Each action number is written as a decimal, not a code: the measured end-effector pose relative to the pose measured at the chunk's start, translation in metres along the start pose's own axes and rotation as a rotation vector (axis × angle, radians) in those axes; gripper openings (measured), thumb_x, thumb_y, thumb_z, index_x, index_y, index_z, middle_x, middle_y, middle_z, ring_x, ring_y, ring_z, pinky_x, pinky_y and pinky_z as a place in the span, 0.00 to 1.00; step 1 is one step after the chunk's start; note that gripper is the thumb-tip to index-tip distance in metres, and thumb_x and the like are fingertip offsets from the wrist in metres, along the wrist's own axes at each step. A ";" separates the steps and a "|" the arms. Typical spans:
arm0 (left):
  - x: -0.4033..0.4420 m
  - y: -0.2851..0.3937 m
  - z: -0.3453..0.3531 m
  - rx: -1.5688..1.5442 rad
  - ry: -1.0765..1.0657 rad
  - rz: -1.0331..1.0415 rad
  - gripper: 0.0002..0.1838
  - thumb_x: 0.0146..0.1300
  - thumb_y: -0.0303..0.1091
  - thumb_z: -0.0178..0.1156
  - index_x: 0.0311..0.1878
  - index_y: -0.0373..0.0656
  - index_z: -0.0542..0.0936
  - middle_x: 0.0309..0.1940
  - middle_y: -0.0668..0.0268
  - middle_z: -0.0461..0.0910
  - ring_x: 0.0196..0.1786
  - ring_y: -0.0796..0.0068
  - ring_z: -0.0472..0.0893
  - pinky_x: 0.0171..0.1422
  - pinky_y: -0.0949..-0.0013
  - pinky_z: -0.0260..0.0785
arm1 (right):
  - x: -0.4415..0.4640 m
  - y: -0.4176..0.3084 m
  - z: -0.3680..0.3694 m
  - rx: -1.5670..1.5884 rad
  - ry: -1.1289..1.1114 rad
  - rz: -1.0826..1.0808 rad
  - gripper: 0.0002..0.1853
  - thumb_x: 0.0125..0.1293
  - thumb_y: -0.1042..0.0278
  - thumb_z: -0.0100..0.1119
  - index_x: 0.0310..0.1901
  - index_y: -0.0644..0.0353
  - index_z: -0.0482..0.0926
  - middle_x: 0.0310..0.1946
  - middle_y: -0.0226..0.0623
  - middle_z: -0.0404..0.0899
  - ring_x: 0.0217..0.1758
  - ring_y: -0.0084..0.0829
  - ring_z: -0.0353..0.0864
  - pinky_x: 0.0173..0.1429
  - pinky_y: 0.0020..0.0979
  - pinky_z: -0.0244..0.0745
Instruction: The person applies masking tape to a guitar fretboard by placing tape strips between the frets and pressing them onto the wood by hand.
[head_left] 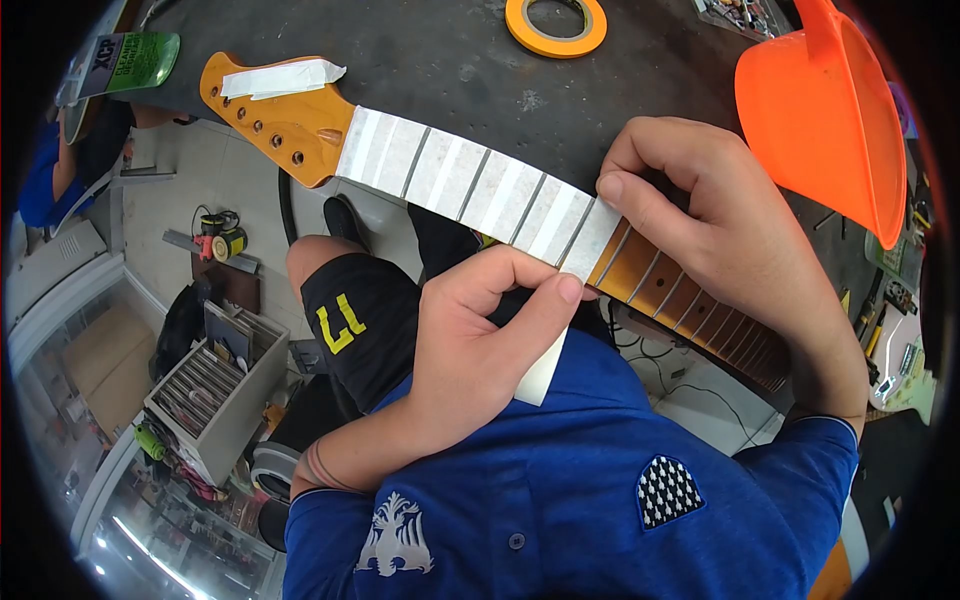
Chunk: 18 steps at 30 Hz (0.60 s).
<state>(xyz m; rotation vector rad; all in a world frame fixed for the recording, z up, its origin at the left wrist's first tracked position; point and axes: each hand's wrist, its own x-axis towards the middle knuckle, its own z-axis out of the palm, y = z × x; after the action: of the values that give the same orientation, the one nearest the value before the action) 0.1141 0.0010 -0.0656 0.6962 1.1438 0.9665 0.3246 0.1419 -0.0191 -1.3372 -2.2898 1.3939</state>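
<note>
A guitar neck lies slantwise across the front of my body, its headstock at the left with white tape on it. Whitish masking tape covers the fretboard between the metal frets near the headstock; toward the body end the brown wood is bare. My left hand pinches a strip of masking tape at the fretboard's near edge, its loose end hanging down. At the far edge, my right hand presses thumb and forefinger together on the same strip's other end.
A roll of yellow tape lies on the dark workbench. An orange plastic scoop-like container stands at the right, near small tools. A green-labelled bottle is at the upper left. A box of files sits below left; another person is partly visible.
</note>
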 end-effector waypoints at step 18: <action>0.002 -0.001 -0.001 0.054 -0.025 0.032 0.09 0.89 0.30 0.69 0.53 0.32 0.90 0.50 0.56 0.98 0.48 0.83 0.90 0.56 0.73 0.84 | 0.000 0.003 0.001 0.012 0.012 -0.018 0.10 0.84 0.69 0.68 0.45 0.68 0.85 0.35 0.39 0.84 0.39 0.30 0.84 0.46 0.36 0.79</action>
<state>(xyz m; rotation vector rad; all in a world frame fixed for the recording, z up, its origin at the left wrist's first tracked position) 0.1131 0.0027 -0.0675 0.7703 1.1438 0.9542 0.3257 0.1414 -0.0220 -1.3152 -2.2760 1.3881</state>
